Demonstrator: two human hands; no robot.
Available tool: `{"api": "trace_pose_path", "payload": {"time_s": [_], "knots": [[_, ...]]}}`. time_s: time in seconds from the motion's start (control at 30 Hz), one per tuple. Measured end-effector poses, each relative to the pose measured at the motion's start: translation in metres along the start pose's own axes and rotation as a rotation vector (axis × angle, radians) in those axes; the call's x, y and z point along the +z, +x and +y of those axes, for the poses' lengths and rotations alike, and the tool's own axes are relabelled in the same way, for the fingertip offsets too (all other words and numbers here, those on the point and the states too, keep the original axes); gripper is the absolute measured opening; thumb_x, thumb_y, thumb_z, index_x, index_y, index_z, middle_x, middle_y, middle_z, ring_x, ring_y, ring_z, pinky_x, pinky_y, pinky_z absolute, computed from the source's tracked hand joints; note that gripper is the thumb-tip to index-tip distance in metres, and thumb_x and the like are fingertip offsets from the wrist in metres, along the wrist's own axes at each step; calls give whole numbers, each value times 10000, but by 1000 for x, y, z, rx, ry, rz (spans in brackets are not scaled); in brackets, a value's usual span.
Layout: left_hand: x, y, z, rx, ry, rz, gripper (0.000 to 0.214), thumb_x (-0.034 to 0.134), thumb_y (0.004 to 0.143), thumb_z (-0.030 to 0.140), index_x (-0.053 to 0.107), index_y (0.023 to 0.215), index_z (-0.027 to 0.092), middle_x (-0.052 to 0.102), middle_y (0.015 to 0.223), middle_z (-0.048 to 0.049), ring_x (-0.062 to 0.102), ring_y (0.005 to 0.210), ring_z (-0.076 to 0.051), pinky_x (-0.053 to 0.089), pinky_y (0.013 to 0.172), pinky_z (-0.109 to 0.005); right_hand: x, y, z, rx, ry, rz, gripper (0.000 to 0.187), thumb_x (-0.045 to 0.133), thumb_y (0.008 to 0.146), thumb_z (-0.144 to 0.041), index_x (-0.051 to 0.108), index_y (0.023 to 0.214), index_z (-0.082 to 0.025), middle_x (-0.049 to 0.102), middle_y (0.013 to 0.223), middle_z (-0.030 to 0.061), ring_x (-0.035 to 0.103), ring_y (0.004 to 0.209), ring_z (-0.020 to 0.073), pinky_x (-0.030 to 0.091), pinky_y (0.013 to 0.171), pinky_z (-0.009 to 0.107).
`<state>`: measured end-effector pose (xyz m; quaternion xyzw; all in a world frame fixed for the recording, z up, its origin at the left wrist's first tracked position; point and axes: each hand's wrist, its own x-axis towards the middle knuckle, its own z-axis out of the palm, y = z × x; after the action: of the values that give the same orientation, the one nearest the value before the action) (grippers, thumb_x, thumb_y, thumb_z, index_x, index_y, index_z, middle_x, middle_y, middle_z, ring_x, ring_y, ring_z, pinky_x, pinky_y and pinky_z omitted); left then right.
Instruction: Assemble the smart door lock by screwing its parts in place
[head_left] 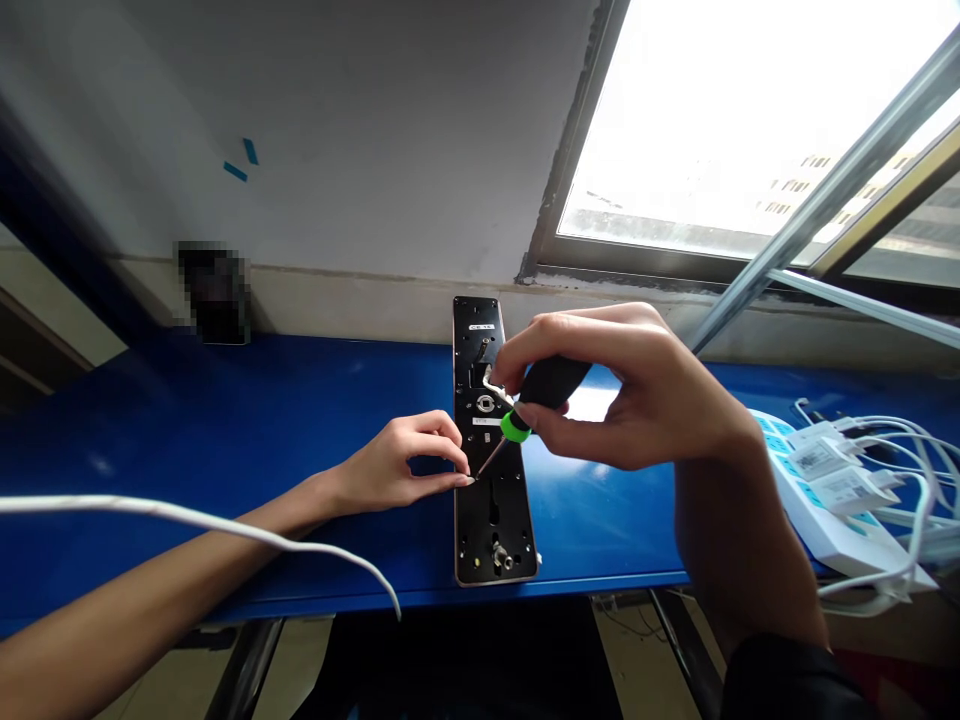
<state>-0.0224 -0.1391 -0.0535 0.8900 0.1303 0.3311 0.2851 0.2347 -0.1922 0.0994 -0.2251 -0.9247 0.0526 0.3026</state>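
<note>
A long black plate point(510, 515), which looks like the back of a door lock, lies lengthwise on the blue table. My right hand point(637, 385) is closed around a screwdriver point(553, 384) with a black handle and a bright green collar. Its thin shaft slants down to the left, and the tip meets the plate near its left edge. Beside that tip, my left hand point(420, 460) pinches with thumb and forefinger; whatever they hold is too small to make out. A short white cable point(495, 388) comes out of the plate near my right fingers. A metal post point(502, 556) stands at the near end.
On the right a white power strip point(814, 520) holds several chargers point(847, 490) with tangled white cables. Another white cable point(187, 515) hangs across my left forearm. A metal bar point(832, 180) slants before the window. The blue table point(322, 400) meets the wall behind.
</note>
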Motion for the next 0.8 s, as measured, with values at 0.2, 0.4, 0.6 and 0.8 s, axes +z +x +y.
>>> {"api": "trace_pose_path", "payload": {"time_s": [0.2, 0.4, 0.6, 0.8], "knots": [[-9, 3, 15, 45, 231, -150, 100, 630, 1047, 200, 717, 1039, 152, 658, 1061, -85, 648, 951, -172, 566, 840, -263, -5, -1, 1, 3, -6, -47, 230, 664, 864, -101, 690, 1071, -196, 754, 911, -4, 692, 755, 110, 562, 694, 235], [-5, 4, 19, -13, 309, -227, 126, 521, 1098, 222, 625, 1064, 161, 614, 1110, -87, 635, 949, -170, 559, 843, -263, -4, 0, 1, 11, -1, -61, 249, 663, 856, -94, 693, 1080, -198, 753, 913, -12, 689, 745, 104, 560, 681, 230], [-5, 2, 23, -66, 307, -180, 128, 501, 1108, 235, 596, 1063, 164, 594, 1090, -74, 614, 909, -157, 542, 832, -264, -4, -1, 3, 6, 9, -70, 262, 663, 846, -81, 699, 1082, -187, 757, 926, -9, 687, 743, 97, 559, 681, 225], [-6, 5, 25, -10, 206, -57, 61, 561, 1083, 183, 609, 1049, 168, 655, 961, -30, 624, 858, -138, 517, 792, -243, -8, -4, 5, 29, -8, -65, 309, 689, 839, -93, 701, 1132, -187, 762, 926, -16, 676, 712, 88, 550, 643, 220]]}}
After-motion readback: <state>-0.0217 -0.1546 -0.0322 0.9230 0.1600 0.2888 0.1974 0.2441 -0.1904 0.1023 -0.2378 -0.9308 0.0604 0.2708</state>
